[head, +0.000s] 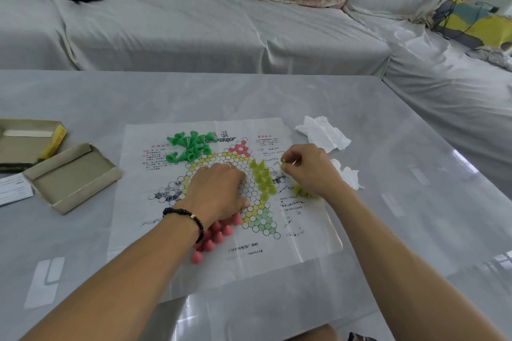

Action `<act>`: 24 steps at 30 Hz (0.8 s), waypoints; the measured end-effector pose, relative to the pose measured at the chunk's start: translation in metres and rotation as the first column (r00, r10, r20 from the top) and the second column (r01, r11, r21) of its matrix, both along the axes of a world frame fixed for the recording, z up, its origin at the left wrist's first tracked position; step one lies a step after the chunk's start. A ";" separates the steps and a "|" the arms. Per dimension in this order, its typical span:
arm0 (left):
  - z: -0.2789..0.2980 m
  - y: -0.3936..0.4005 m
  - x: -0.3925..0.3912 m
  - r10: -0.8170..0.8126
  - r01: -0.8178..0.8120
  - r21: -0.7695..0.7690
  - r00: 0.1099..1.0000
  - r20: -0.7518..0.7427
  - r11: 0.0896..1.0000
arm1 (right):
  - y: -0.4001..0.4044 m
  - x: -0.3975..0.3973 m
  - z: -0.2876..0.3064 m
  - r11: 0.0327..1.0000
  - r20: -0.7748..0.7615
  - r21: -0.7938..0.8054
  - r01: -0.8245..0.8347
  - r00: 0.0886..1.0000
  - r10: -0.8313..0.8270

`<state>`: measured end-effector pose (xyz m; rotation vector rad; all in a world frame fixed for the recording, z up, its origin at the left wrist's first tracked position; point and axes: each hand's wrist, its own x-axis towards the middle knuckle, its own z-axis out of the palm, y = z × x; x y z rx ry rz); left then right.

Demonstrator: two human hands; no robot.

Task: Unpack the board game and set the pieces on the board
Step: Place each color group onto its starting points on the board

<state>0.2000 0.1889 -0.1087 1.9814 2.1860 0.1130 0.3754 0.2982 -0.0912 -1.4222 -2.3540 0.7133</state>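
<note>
**Two hands over a paper checkers sheet**

Nearest the camera, two bare forearms reach in from six o'clock across the glossy grey marble-look table (388,130). The left hand (219,191), with a black bead bracelet (191,219) at the wrist and a ring on one finger, lies palm down with fingers spread flat on the thin white printed paper game board (221,255), holding nothing. The right hand (310,169), at about three o'clock on the sheet, pinches one small yellow-green plastic cone piece (283,161) between thumb and fingertip.

The sheet carries red and black printed characters, too small and blurred to read, around a star of circles.

A heap of green cone pieces (189,147) lies at eleven o'clock on the sheet. Yellow-green pieces (264,177) stand in rows on the star's right arm, with a few more loose (302,191) under the right wrist. Pink cone pieces (210,238) cluster at six o'clock beside the left wrist.

At nine o'clock on the table, two open grey cardboard box halves (69,177) lie off the sheet; the farther one (27,144) has a yellow printed edge, and what it holds cannot be told. Crumpled white tissue (322,133) lies at two o'clock.
</note>
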 end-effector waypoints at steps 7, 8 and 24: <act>0.003 -0.001 0.000 -0.005 0.005 -0.023 1.000 0.007 1.000 | 0.012 -0.018 -0.008 0.998 0.054 -0.009 -0.054 0.997 0.055; 0.003 -0.001 0.000 -0.001 0.001 -0.027 1.000 0.007 1.000 | 0.013 -0.019 -0.009 0.998 0.071 -0.008 -0.060 0.996 0.060; 0.000 -0.001 0.000 0.006 -0.005 -0.056 0.999 0.032 0.998 | 0.000 0.021 0.010 0.995 0.134 -0.049 -0.090 0.986 0.096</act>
